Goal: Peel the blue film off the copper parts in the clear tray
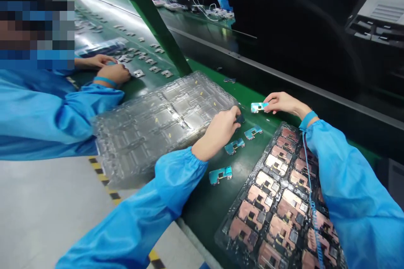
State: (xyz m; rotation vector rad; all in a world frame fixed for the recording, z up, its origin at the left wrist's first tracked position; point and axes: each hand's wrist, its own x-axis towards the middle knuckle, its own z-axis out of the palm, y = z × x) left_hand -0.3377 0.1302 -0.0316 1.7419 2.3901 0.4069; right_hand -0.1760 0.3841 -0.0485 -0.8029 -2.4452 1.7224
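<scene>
My right fingers [274, 103] pinch a small circuit board [259, 107], teal and silver, lying nearly flat with its free end pointing to 9 o'clock. My left fingers [235, 113] close on a small dark piece [240, 119], too small for me to make out further, at 2 o'clock from that hand. Three matching teal boards [234, 146] lie apart from one another on the green surface [197, 206], in a loose line running toward 7 o'clock. Just beside them at 4 o'clock sits a black tray [227, 218] of copper-faced boards [268, 193].
</scene>
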